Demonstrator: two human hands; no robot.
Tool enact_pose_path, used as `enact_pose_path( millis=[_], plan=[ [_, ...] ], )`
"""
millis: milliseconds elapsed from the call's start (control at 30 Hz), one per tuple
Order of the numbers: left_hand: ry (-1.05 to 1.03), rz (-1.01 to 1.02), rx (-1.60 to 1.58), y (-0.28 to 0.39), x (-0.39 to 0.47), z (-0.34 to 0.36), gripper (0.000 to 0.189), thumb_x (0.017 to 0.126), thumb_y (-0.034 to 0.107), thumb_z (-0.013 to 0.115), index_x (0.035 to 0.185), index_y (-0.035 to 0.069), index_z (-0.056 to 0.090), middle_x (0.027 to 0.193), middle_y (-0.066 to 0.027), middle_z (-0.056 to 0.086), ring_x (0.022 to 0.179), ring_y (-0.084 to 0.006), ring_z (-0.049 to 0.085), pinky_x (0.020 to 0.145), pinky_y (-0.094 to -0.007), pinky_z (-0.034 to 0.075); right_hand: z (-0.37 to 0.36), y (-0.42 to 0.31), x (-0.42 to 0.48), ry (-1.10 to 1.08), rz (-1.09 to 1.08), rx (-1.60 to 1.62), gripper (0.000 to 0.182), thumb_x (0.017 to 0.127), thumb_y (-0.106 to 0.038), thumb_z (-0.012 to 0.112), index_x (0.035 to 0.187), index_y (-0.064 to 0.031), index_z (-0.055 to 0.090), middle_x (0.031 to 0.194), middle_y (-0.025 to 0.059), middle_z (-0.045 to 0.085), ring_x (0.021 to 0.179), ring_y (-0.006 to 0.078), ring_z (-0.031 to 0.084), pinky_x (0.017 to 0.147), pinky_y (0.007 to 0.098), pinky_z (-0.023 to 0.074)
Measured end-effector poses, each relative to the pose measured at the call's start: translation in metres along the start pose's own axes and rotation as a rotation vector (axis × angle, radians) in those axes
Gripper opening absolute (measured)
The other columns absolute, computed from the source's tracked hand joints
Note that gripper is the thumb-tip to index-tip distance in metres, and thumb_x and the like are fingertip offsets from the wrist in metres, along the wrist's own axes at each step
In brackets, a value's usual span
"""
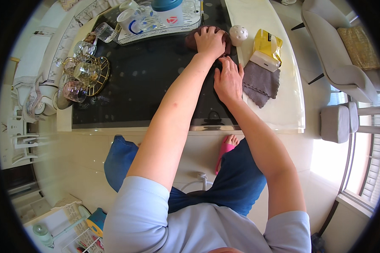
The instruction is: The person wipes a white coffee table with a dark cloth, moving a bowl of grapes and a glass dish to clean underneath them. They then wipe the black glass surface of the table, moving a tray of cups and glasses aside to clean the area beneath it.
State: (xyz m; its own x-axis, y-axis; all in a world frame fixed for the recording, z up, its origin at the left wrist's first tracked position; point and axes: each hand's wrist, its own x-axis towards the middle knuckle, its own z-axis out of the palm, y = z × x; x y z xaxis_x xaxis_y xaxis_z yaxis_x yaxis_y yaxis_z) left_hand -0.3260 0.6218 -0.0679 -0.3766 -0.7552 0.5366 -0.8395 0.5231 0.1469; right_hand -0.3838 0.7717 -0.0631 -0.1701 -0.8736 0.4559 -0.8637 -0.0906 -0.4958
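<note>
My left hand [210, 42] reaches far forward and grips a bunched dark brown cloth [191, 39], its fingers spread and bent over the folds. The cloth lies on the black glossy tabletop [139, 85], just in front of a white drying tray [158, 33]. Closer to me, my right hand [229, 79] rests palm down near the right edge of the black surface. It holds nothing, and its fingertips come close to the cloth's near side. Right of the cloth stands a white holder with round holes [239, 34].
A yellow tissue pack [267, 47] touches a folded grey cloth [261, 82] on the pale right border. Upside-down cups and a blue-lidded container [167, 12] stand in the tray. Glass mugs sit on a gold wire rack [103, 77] at left. Grey chairs [332, 50] stand beyond.
</note>
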Motion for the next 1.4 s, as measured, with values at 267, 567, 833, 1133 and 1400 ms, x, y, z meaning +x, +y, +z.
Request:
enact_pose_path(
  millis=[267,567,833,1133,1400],
  plan=[
    [-0.047,0.142,-0.165,-0.006,-0.084,-0.07,0.032,0.076,0.025,0.07,0.107,0.019,0.068,0.119,-0.0029,0.06,0.115,-0.0266,0.051,0.089,-0.0439,0.042,0.002,0.008,0.002,0.005,0.012,0.066,0.017,0.086,-0.012,0.055,0.102,-0.0056,0.052,0.112,0.0141,0.059,0.118,0.0308,0.052,0.108,0.0535,0.0274],
    [-0.222,0.139,-0.184,0.006,-0.201,-0.176,0.039,0.075,0.017,0.071,0.113,0.014,0.066,0.127,-0.007,0.056,0.122,-0.0302,0.047,0.098,-0.0433,0.038,-0.001,0.009,-0.001,0.059,0.0,0.136,0.018,0.085,-0.01,0.057,0.103,-0.0073,0.054,0.11,0.0124,0.06,0.116,0.0306,0.052,0.107,0.0524,0.0296],
    [-0.165,0.121,-0.129,0.008,-0.138,-0.123,0.046,0.073,0.017,0.071,0.119,0.018,0.063,0.129,-0.0071,0.054,0.124,-0.0318,0.045,0.098,-0.0448,0.037,-0.033,0.017,0.058,0.204,-0.124,-0.018,0.04,0.08,-0.01,0.062,0.119,-0.0075,0.054,0.13,0.0147,0.051,0.13,0.032,0.042,0.108,0.0502,0.0305],
    [-0.091,0.083,-0.088,0.018,-0.06,-0.046,0.044,0.075,0.023,0.071,0.118,0.022,0.063,0.129,-0.0067,0.056,0.123,-0.0302,0.046,0.096,-0.0492,0.038,-0.029,0.066,0.128,-0.104,-0.098,-0.344,0.05,0.081,-0.024,0.071,0.128,-0.0231,0.054,0.124,0.0046,0.057,0.126,0.0255,0.048,0.108,0.064,0.026],
    [-0.166,-0.061,0.034,0.023,0.01,0.003,0.039,0.08,0.032,0.067,0.119,0.029,0.064,0.129,-0.0027,0.055,0.123,-0.0296,0.044,0.094,-0.0564,0.038,-0.029,0.082,0.153,-0.108,0.056,-0.404,0.043,0.083,-0.024,0.069,0.124,-0.0219,0.056,0.123,0.006,0.057,0.117,0.0271,0.055,0.106,0.0609,0.0299]
  ],
)
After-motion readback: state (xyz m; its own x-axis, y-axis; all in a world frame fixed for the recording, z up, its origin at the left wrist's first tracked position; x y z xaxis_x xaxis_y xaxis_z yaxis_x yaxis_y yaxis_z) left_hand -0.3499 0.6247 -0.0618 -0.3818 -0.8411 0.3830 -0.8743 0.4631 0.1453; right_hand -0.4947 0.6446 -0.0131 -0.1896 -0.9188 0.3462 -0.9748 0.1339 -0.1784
